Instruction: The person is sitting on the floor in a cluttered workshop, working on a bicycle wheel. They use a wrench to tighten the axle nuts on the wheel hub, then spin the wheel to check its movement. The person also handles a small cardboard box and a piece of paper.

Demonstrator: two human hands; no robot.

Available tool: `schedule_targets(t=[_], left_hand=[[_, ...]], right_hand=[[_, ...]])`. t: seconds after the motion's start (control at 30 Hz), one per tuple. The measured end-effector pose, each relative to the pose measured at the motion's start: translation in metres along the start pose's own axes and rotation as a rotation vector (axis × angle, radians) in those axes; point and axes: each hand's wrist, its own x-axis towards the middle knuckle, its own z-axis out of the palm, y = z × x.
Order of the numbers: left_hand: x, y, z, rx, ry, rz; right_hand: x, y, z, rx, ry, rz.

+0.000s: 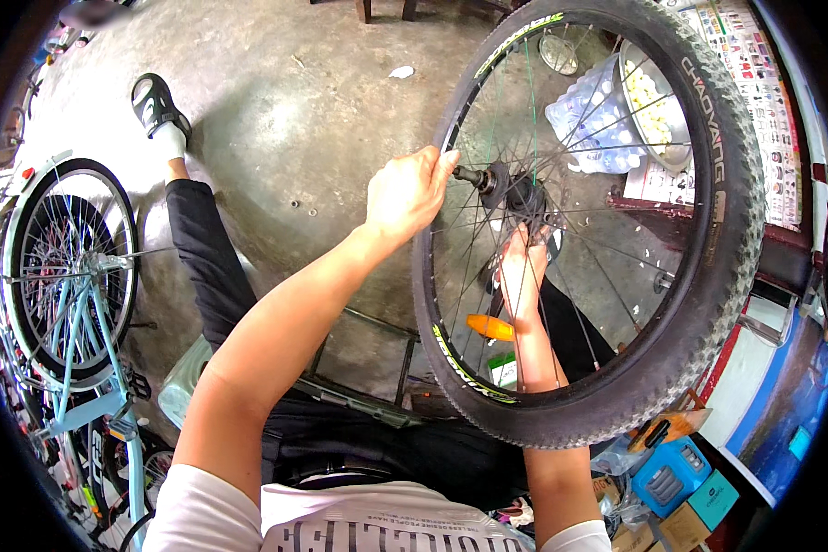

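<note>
A bicycle wheel (pixel 584 419) with a knobby black tyre and dark spokes stands tilted in front of me, right of centre. My left hand (pixel 405 191) is closed, its fingertips at the near end of the axle (pixel 469 175). My right hand (pixel 524 256) lies behind the spokes, its fingers closed at the far side of the hub (pixel 524 195). Spokes and hub partly hide those fingers, and my right forearm passes behind the rim. An orange reflector (pixel 490 327) shows between the spokes beside that forearm.
A light-blue bicycle (pixel 69 345) stands at left among others. My left foot in a black shoe (pixel 159 109) is stretched out on concrete. Beyond the wheel are a bag of plastic bottles (pixel 591 120) and a metal bowl (pixel 676 152). A blue case (pixel 670 474) and boxes lie lower right.
</note>
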Motion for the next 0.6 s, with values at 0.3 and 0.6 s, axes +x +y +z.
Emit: schedule_targets(t=[0.3,0.6], left_hand=[[0.005,-0.001,0.010,-0.022,0.057,0.070],[-0.003,0.000,0.000,-0.061,0.036,0.108]], right_hand=[[0.010,0.023,-0.008,-0.051,-0.021,-0.042],[0.000,0.019,-0.007,0.043,-0.052,-0.130]])
